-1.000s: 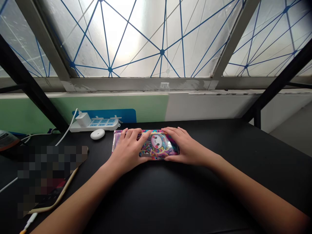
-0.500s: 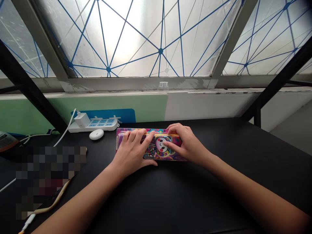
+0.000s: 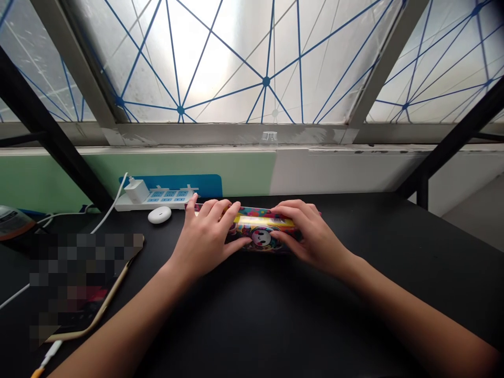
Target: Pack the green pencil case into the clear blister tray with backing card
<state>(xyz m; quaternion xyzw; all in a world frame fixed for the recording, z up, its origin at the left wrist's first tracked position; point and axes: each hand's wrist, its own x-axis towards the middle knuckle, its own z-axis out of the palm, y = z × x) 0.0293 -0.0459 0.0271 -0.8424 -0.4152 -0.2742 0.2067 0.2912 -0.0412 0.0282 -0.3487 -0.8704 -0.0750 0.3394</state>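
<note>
A colourful plastic pencil box [image 3: 262,227] with a cartoon face on its front lies lengthwise on the black table, tilted up so that a yellow band shows along its top. My left hand [image 3: 207,236] holds its left half, fingers over the top edge. My right hand [image 3: 311,236] grips the right half the same way. Together the hands hide both ends and much of the front.
Behind the box lie a white power strip [image 3: 155,200] with a plugged-in charger [image 3: 137,191] and a white oval object [image 3: 159,214]. A pixelated object [image 3: 82,278] and cables occupy the table's left side. Black frame posts stand at both sides.
The pencil box has tipped up from lying flat, so its yellow band now shows. Both hands have closed around it, and the view has shifted slightly.
</note>
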